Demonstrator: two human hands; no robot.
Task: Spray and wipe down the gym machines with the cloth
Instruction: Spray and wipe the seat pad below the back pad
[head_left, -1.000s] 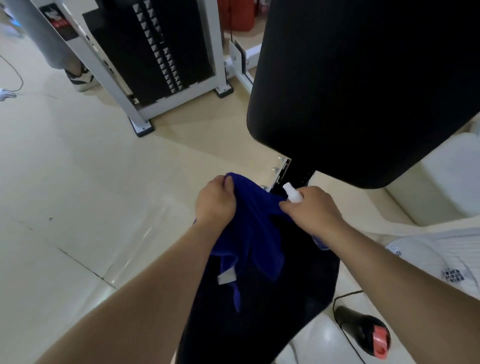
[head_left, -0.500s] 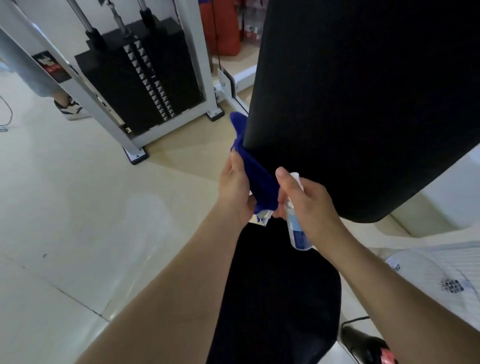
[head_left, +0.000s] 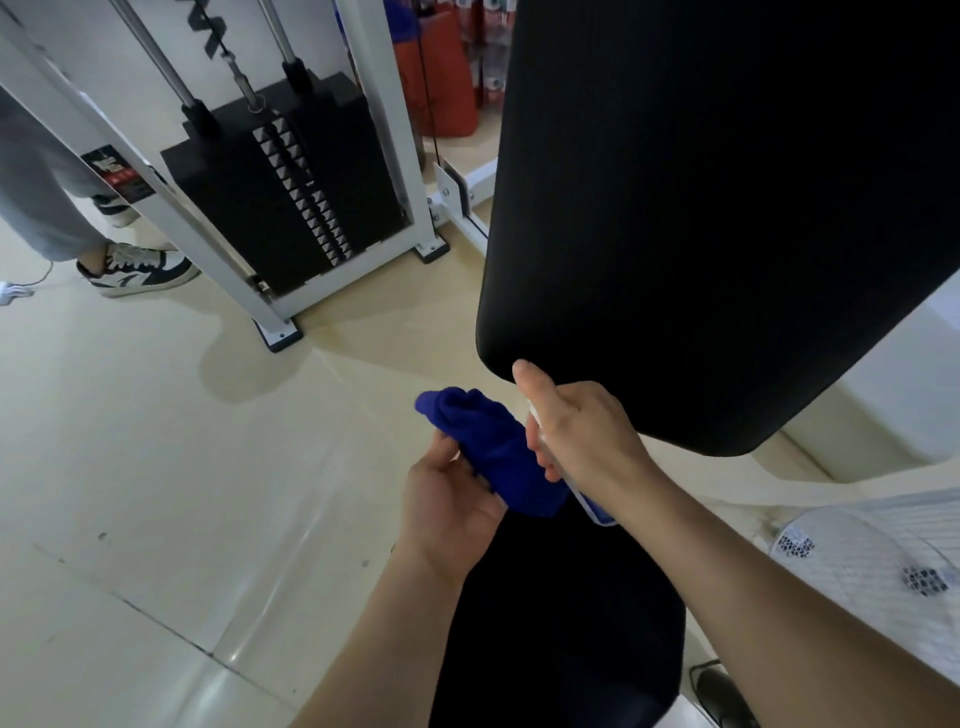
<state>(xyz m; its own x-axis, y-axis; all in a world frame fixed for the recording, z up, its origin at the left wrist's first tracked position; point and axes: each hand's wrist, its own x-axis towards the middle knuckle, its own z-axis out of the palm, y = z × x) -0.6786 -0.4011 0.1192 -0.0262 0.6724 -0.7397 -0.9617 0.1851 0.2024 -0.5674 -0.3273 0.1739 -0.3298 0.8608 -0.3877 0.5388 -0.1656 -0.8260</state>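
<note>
A large black back pad (head_left: 701, 208) of a gym machine fills the upper right, and its black seat pad (head_left: 561, 613) lies below my arms. My left hand (head_left: 452, 499) grips a bunched blue cloth (head_left: 493, 457) just below and left of the back pad's bottom corner. My right hand (head_left: 582, 436) is closed around a small white spray bottle (head_left: 592, 506), mostly hidden by the fingers, with its blue-labelled end showing under the wrist. The right index finger points up and touches the pad's lower edge. The cloth is off the pad.
A white-framed weight stack (head_left: 291, 182) stands on the floor at the upper left. Another person's leg and sneaker (head_left: 135, 270) are beside it. A white fan grille (head_left: 893, 571) lies at the right, and a red object (head_left: 441, 78) stands at the back.
The cloth has come down off the back pad's left edge and is now bunched in my left hand below the pad. My right hand with the bottle has risen to the pad's bottom edge.
</note>
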